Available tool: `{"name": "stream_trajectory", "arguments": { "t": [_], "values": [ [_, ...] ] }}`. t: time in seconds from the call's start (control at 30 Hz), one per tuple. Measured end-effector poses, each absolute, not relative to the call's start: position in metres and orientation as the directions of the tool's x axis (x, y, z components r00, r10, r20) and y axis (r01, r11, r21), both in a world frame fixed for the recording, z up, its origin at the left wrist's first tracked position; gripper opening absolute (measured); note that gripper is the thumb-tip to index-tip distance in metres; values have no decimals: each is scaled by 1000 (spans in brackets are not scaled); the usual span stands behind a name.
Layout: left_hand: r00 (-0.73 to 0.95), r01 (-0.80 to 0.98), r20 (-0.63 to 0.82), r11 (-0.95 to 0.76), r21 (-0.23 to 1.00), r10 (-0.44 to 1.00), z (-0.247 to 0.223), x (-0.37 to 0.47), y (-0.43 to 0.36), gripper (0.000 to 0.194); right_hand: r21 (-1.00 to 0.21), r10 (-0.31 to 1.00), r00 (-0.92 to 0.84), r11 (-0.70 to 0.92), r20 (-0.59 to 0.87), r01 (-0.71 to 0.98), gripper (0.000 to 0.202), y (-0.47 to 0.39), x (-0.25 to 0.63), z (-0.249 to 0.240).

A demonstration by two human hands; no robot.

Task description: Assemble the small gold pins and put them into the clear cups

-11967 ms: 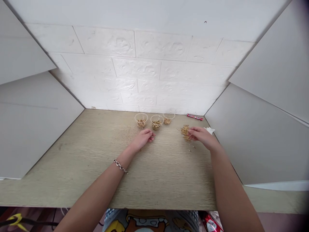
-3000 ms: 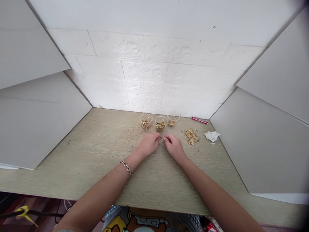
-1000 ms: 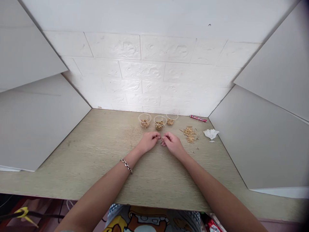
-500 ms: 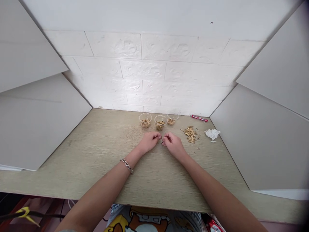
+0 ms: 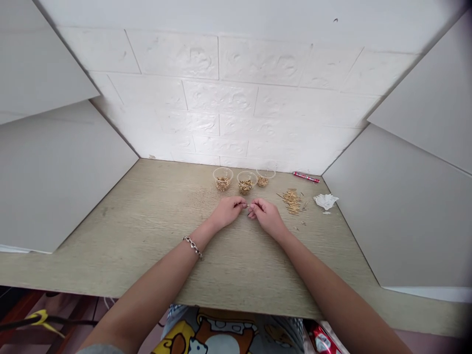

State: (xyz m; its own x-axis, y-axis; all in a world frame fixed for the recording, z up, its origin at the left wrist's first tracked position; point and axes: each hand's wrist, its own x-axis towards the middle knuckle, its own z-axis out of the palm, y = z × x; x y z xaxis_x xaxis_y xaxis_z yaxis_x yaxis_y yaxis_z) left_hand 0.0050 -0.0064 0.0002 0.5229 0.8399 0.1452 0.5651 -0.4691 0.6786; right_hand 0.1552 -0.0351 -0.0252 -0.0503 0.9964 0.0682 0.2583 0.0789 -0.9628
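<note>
On the left, a chain bracelet [image 5: 192, 247] circles my wrist above the bench [image 5: 243, 265]. Tiny grains [image 5: 202, 197] lie scattered toward the back edge, just left of the left cup [image 5: 214, 178], a clear one with gold bits in it. My left hand [image 5: 225, 212] sits in front, thumb and finger pinched together on one end of a thin piece [image 5: 248, 205], probably because it is too slight for a fuller grip. That piece bridges the two sets of fingertips, just in front of the middle cup [image 5: 238, 182]. The back cup [image 5: 273, 175] stands a little nearer the back edge; all three seem grouped there for easy reach, contents kept apart. My right hand [image 5: 269, 216] has its fingertips closed on the piece's other end, likely to steady it; something dark shows beneath them, but I can't tell what.

Further right, gold pins [image 5: 292, 201] lie in a loose heap, mostly side by side, perhaps so one lifts out easily. A few small scraps [image 5: 300, 226] lie in front of them. A red tube [image 5: 306, 177] rests by the back right corner, and a crumpled tissue [image 5: 326, 201] by the right edge, both apparently out of my way.
</note>
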Motion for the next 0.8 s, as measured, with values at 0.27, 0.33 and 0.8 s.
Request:
{"name": "stream_trajectory", "arguments": {
  "t": [0.27,0.33,0.8],
  "values": [
    [493,569,137,-437,697,859,3,7,-7,23,-956,996,-21,93,91,277,11,-35,153,-24],
    [476,566,139,-424,707,868,3,8,-7,23,-946,994,-17,112,112,304,10,-36,152,-23],
    [391,531,212,-408,743,896,0,10,-8,23,-995,992,116,35,46,95,13,-42,161,20]
  ]
}}
